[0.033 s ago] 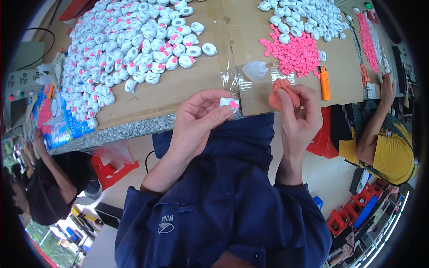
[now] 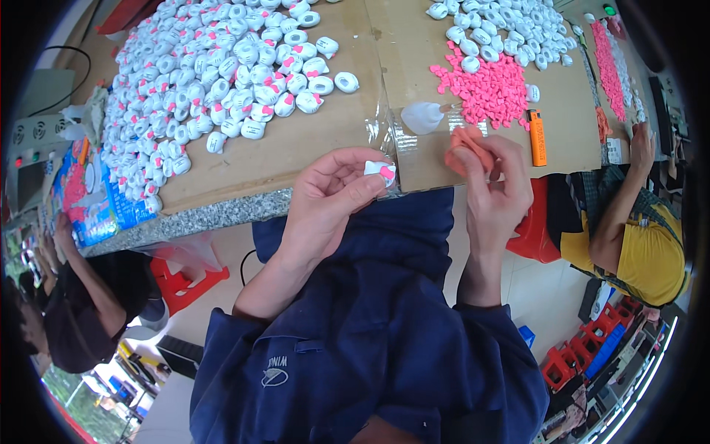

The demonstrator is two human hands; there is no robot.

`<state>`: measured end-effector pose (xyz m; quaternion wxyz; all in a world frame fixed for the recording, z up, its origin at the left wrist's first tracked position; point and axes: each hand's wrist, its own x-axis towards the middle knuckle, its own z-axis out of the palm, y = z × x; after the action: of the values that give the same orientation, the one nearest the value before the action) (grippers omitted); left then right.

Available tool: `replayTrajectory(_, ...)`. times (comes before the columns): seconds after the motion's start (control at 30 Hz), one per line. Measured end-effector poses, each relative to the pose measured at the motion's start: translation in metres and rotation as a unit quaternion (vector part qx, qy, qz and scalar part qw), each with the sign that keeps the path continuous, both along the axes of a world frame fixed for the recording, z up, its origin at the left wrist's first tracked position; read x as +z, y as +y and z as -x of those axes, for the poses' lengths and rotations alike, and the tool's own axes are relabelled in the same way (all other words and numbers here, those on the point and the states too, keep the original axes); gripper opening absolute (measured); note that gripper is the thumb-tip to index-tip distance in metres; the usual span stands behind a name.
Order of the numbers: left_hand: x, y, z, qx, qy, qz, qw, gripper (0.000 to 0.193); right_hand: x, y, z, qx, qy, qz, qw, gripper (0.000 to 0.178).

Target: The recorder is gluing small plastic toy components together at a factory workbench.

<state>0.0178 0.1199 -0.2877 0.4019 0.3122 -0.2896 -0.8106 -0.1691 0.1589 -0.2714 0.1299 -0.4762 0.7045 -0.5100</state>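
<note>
Between its thumb and fingers my left hand (image 2: pixel 319 203) pinches a small white cat-head piece (image 2: pixel 375 170) with a pink bow on its corner. My right hand (image 2: pixel 500 186) grips a crumpled orange cloth (image 2: pixel 469 150), held a little apart from the piece. Beyond the hands lies a translucent white squeeze bottle (image 2: pixel 421 118) with a thin tip pointing right. Small pink bow pieces (image 2: pixel 492 92) lie heaped behind the cloth, and plain white pieces (image 2: pixel 510 33) behind those. Many white pieces with pink bows (image 2: pixel 244 81) spread over the left side.
Cardboard (image 2: pixel 414 159) covers the table, whose speckled stone edge (image 2: pixel 222 210) runs in front of me. An orange lighter (image 2: pixel 538 138) and a small white cap (image 2: pixel 532 93) lie at the right. Other people's arms (image 2: pixel 617 189) are at work on both sides, near red stools (image 2: pixel 536 226).
My right hand and the orange cloth have shifted slightly, and the cloth's folds look different. My left hand with the cat-head piece stays in place.
</note>
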Motion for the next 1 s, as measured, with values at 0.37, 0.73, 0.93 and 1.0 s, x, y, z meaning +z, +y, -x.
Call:
replayTrajectory(0.37, 0.003, 0.001, 0.015, -0.005, -0.031, 0.029, 0.999, 0.025, 0.007, 0.004, -0.019, 0.209, -0.164, -0.055, 0.962, 0.007)
replayTrajectory(0.73, 0.004, 0.008, 0.008, -0.016, -0.052, 0.024, 0.998, 0.033, 0.005, 0.018, 0.016, 0.069, -0.101, -0.015, 0.992, 0.005)
replayTrajectory(0.93, -0.001, 0.009, 0.003, 0.009, -0.048, 0.020, 0.999, 0.026, 0.002, 0.013, 0.073, -0.158, 0.162, -0.040, 0.973, 0.014)
replayTrajectory(1.0, 0.002, 0.008, 0.002, 0.009, -0.035, -0.002, 0.999, 0.025, -0.001, 0.008, 0.086, -0.159, 0.232, -0.043, 0.959, 0.017)
